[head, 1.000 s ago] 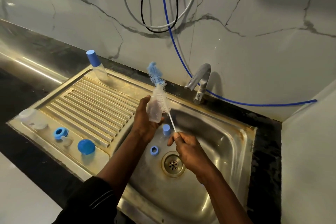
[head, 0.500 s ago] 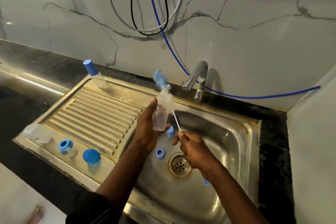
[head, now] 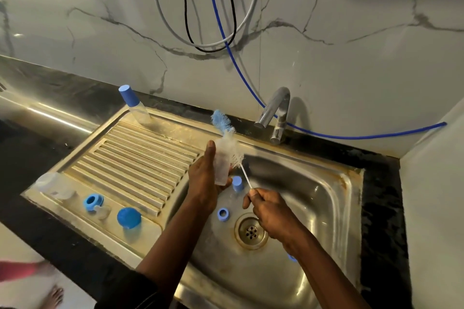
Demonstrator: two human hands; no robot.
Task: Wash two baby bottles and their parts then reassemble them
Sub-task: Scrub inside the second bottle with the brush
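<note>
We count 2 hands over the steel sink (head: 334,208): our left hand (head: 204,183) is wrapped around 1 clear bottle body (head: 222,167), held upright above the basin's left edge, and our right hand (head: 272,211) pinches the thin white stem of 1 bottle brush (head: 227,140), whose white bristles lie against the bottle's side and whose blue tip rises above it. Whether the bristles sit inside the bottle or only beside it is hard to make out. In the basin we see 1 blue ring (head: 222,214) near the drain (head: 251,233), 1 blue-capped piece (head: 237,183) just below the held bottle, partly hidden by our left hand, and 1 small blue bit (head: 291,257) peeking out from under our right forearm, too covered to identify. On the drainboard's front strip lie 1 blue ring with a clear teat (head: 94,204), 1 blue dome cap (head: 128,217) and 1 clear cap (head: 51,184) at the far left corner, blurred. 1 capped bottle (head: 133,105) stands upright at the drainboard's back edge. 1 tap (head: 275,113) stands behind the basin on the dark surface (head: 379,183), and 3 cables hang on the wall: 1 white, 1 black, 1 blue cable (head: 241,70).
</note>
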